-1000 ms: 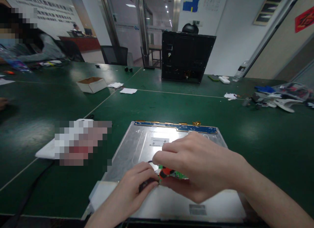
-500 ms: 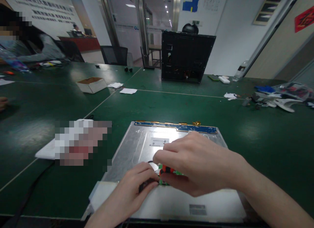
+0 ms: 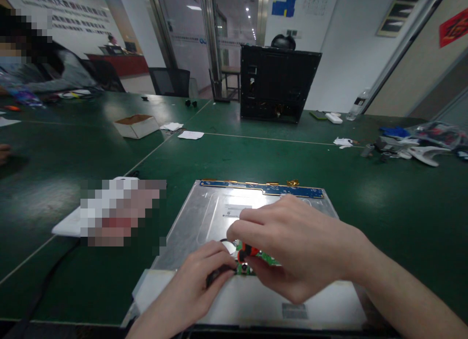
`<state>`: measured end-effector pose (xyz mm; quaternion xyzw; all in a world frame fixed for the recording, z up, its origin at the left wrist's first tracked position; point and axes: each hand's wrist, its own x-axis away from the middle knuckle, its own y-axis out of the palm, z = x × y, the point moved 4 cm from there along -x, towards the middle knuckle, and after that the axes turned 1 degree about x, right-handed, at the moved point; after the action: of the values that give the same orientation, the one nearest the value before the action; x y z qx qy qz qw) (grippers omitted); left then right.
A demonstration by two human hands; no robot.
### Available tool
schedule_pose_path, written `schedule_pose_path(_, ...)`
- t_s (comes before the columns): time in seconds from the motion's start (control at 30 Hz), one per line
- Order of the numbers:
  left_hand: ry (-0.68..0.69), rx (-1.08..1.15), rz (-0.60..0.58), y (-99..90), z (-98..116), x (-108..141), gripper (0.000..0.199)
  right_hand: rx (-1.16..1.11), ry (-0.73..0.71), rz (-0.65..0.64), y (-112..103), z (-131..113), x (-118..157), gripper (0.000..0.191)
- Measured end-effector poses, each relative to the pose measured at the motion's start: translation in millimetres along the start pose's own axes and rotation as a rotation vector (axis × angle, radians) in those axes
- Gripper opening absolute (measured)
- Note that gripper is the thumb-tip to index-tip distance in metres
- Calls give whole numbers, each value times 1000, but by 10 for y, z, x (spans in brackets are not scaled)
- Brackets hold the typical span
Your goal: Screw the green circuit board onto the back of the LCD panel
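Note:
In front of me a silver display panel (image 3: 190,222) lies back side up, with a blue circuit strip (image 3: 241,185) along its far edge. My right hand (image 3: 292,241) is closed around a red-and-black screwdriver (image 3: 248,251), held over a small green circuit board (image 3: 268,257) on the panel. The screwdriver's tip cannot be made out. My left hand (image 3: 208,268) rests at the board's left end, fingers and thumb pinched together around something dark, mostly hidden. Beside the fingertips a screw hole (image 3: 244,268) shows on the board.
A white object with a dark strap (image 3: 66,227) lies left of the panel. Farther off stand an open cardboard box (image 3: 136,127) and a black monitor housing (image 3: 280,83). A bottle (image 3: 358,105), paper scraps and bagged parts (image 3: 409,144) lie right. Another person sits far left.
My right hand has tilted slightly and its thumb has shifted, so more of the green board and screwdriver shows. My left hand stays nearly in place.

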<state>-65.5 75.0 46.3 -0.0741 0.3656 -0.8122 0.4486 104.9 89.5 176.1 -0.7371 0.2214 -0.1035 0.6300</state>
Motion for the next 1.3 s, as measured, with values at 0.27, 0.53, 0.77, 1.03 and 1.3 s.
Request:
schedule_pose_path(0.27,-11,-13,-2,15,-25,0,18,47,20,14,21,16,-30,9)
schedule_pose_path(0.53,-17,-18,5,4,-17,4,20,65,19,27,22,34,-20,17)
schedule_pose_path(0.77,-40,-39,-15,19,-27,1,15,-10,2,5,1,15,-11,10)
schedule_pose_path(1.03,-50,-47,-37,30,-54,16,15,55,28,35,18,46,-23,9)
schedule_pose_path(1.3,-34,-39,-5,35,-62,6,16,51,9,25,11,33,-12,11)
